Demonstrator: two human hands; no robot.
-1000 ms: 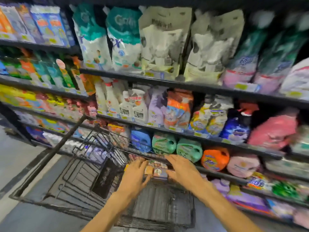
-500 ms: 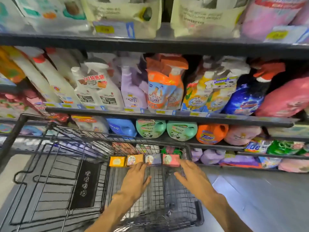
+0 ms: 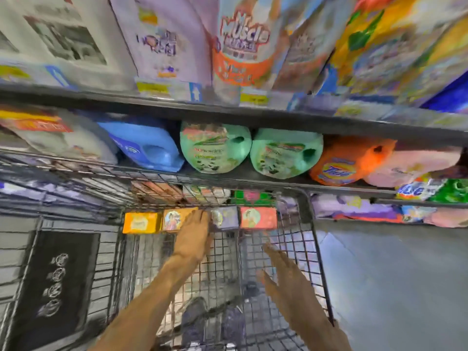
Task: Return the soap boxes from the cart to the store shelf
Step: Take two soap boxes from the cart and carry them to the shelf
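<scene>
Against the far wall of the wire cart (image 3: 307, 239) stands a row of four soap boxes: a yellow box (image 3: 141, 222) at the left, an orange box (image 3: 174, 219) beside it, a lilac box (image 3: 225, 217) next, and a red box (image 3: 258, 217) at the right. Seen from the head camera, the left hand (image 3: 193, 236) reaches into the basket, its fingers (image 3: 201, 216) stretched forward and lying over the seam between the orange box and the lilac box; motion blur hides whether they grip either one. The right hand (image 3: 283, 272) hovers nearer, over the basket's right side, fingers spread wide and holding nothing, apart from the boxes. Beyond the cart's far rim, the store shelf (image 3: 253, 120) carries a blue jug (image 3: 149, 148), two green jugs (image 3: 215, 148) and an orange jug (image 3: 347, 160) lying in a row. Bags and a spray bottle (image 3: 243, 41) stand on the level above. A black panel (image 3: 54, 282) lies in the cart's near left part. Grey floor (image 3: 392, 287) shows at the right.
</scene>
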